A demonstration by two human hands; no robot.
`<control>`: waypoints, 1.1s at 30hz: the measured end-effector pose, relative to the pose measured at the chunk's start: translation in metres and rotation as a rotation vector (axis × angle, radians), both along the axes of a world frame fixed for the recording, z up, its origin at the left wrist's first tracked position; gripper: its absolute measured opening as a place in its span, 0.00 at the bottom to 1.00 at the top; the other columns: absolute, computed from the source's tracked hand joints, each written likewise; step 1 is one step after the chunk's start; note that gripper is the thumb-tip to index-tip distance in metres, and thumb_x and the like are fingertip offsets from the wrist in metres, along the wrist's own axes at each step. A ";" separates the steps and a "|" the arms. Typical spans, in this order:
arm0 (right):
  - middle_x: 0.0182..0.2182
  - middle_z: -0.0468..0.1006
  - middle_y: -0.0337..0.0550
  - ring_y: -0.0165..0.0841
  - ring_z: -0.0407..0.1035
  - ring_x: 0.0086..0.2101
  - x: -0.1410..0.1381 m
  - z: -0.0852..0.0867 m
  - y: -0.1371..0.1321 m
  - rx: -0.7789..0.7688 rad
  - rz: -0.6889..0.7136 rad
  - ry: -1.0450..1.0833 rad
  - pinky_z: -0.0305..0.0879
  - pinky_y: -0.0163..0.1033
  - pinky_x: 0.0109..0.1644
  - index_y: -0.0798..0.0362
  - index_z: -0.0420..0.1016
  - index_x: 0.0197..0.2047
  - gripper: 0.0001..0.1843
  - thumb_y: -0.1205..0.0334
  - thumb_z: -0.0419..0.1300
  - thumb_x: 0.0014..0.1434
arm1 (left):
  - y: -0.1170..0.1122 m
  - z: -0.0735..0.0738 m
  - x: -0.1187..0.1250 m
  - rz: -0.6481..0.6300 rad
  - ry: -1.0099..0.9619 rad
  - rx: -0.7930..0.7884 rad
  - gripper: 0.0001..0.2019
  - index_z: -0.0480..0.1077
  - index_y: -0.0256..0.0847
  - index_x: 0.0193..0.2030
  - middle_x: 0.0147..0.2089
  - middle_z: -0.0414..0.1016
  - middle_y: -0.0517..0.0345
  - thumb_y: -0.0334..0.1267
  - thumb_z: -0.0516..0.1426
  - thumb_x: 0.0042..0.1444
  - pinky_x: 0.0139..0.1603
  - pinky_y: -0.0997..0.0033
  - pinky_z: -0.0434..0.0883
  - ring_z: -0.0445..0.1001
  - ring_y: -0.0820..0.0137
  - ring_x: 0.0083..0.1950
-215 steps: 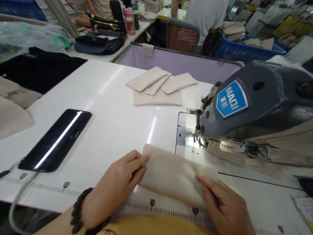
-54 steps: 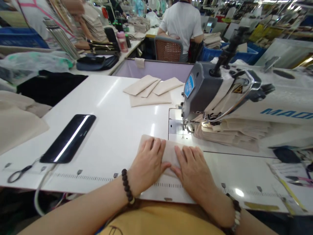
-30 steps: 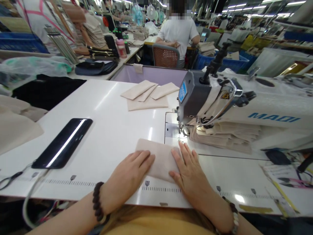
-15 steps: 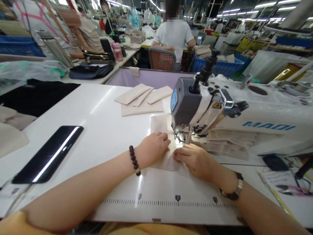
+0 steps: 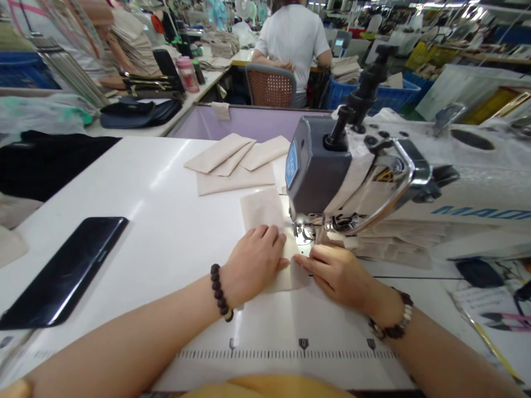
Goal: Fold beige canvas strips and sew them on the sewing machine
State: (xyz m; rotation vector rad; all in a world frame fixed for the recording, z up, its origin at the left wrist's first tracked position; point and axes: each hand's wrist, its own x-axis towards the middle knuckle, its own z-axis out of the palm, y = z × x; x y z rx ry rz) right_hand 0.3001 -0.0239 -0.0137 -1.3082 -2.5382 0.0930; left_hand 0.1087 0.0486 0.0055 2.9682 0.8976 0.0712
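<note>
A beige fabric piece (image 5: 262, 207) lies on the white table beside the needle area of the sewing machine (image 5: 317, 166). My left hand (image 5: 258, 260) rests on it from the left, fingers lying over the cloth and the thumb apart from them. At the near right edge of the cloth, my right hand (image 5: 338, 271) pinches it between thumb and forefinger, just in front of the lit presser foot (image 5: 305, 231). Its other fingers are curled. Beyond my hands lie several folded beige pieces (image 5: 236, 179), overlapping each other.
A black phone (image 5: 68, 271) lies on the left of the table (image 5: 153, 221). More beige pieces (image 5: 394, 243) are stacked under the machine arm. At right are scissors with pink handles (image 5: 508, 320). A person in a white shirt (image 5: 290, 38) sits ahead, beyond a lilac bin (image 5: 249, 119).
The fabric piece has turned slightly, its far end swinging left. My left hand has shifted a little left and nearer, its thumb now more apart. My right hand stays at the edge.
</note>
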 end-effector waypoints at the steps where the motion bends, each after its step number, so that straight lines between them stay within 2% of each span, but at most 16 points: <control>1: 0.28 0.67 0.43 0.31 0.59 0.29 0.000 -0.001 0.000 0.003 -0.002 -0.002 0.54 0.36 0.29 0.56 0.70 0.44 0.15 0.66 0.43 0.63 | 0.001 0.000 0.000 -0.001 -0.006 0.009 0.14 0.64 0.33 0.46 0.44 0.66 0.47 0.42 0.52 0.59 0.44 0.59 0.67 0.65 0.58 0.45; 6: 0.28 0.67 0.43 0.31 0.60 0.29 -0.002 -0.003 0.002 0.014 -0.053 -0.004 0.56 0.35 0.30 0.58 0.69 0.46 0.15 0.69 0.44 0.61 | 0.017 -0.010 0.007 -0.044 -0.072 0.026 0.16 0.62 0.33 0.50 0.49 0.64 0.46 0.40 0.52 0.60 0.54 0.56 0.60 0.62 0.58 0.52; 9: 0.29 0.68 0.43 0.31 0.62 0.30 -0.002 -0.003 0.002 0.000 -0.071 0.000 0.57 0.35 0.32 0.58 0.69 0.46 0.16 0.69 0.45 0.61 | 0.025 -0.016 0.010 -0.089 -0.097 0.002 0.14 0.62 0.33 0.50 0.52 0.64 0.46 0.39 0.52 0.60 0.58 0.55 0.56 0.60 0.59 0.56; 14: 0.29 0.68 0.43 0.30 0.62 0.29 -0.002 -0.002 0.002 -0.008 -0.095 -0.016 0.58 0.35 0.32 0.58 0.70 0.46 0.15 0.69 0.45 0.61 | 0.028 -0.018 0.010 -0.118 -0.128 -0.007 0.12 0.64 0.33 0.47 0.52 0.64 0.45 0.37 0.52 0.60 0.58 0.56 0.55 0.61 0.59 0.57; 33: 0.28 0.68 0.42 0.29 0.62 0.27 -0.005 -0.004 0.002 0.011 -0.142 -0.043 0.57 0.34 0.29 0.58 0.70 0.46 0.16 0.70 0.46 0.59 | 0.031 -0.017 0.010 -0.110 -0.122 -0.039 0.15 0.61 0.33 0.53 0.57 0.63 0.44 0.36 0.49 0.61 0.60 0.53 0.54 0.57 0.59 0.61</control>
